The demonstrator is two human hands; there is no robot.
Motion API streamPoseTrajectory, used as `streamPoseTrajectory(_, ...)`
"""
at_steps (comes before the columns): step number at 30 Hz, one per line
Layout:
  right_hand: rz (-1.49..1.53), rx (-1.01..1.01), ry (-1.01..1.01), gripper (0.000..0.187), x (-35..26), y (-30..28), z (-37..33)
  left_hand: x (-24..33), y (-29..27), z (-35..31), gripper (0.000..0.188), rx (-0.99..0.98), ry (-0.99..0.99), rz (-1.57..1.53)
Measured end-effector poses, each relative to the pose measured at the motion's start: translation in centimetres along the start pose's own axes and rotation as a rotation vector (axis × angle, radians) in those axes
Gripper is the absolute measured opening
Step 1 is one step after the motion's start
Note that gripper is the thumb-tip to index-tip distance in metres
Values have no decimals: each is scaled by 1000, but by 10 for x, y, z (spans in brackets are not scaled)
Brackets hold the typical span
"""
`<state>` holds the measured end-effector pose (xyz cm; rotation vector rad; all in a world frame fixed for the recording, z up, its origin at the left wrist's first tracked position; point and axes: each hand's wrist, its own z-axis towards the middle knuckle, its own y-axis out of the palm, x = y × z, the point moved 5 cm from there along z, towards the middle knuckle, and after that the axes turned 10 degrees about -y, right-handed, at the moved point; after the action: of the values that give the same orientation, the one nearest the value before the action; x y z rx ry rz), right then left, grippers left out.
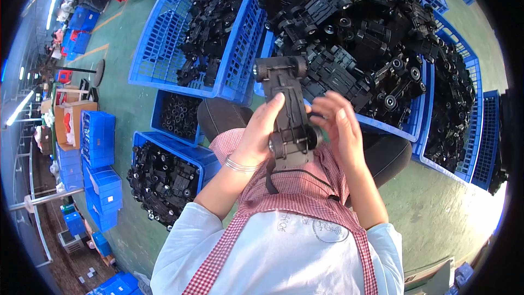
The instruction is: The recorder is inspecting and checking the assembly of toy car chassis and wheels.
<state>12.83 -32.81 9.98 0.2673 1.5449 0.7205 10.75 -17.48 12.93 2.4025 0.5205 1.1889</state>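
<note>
My left hand [258,134] is closed round a black toy car chassis [290,110], its thumb lying along the middle of the piece. The chassis stands lengthwise in front of my lap, with wheels at its far and near ends. Beside its right edge is my right hand [345,131], fingers loosely bent and thumb apart. Those fingertips come close to the chassis; whether they touch it I cannot tell. Just beyond is a blue crate [390,127] heaped with similar black wheeled chassis [338,71].
A tall blue crate [147,71] at the far left holds black parts. Left of my knee sit a small bin [158,110] of black rings and a crate [203,155] of chassis. Another loaded crate [472,131] stands at right. Blue boxes [103,186] line the left.
</note>
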Motion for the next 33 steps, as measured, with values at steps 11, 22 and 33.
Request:
streamPoseTrajectory(11, -214, -57, -81, 38, -34, 19, 25, -14, 17, -15, 57, -326, -190, 10)
streamPoseTrajectory(22, -200, 12, -142, 37, -28, 14, 25, -24, 7, -4, 56, -316, -240, 20)
streamPoseTrajectory(33, -55, 258, 246, 63, 18, -38, -48, -53, 14, 24, 45, -148, -269, 311)
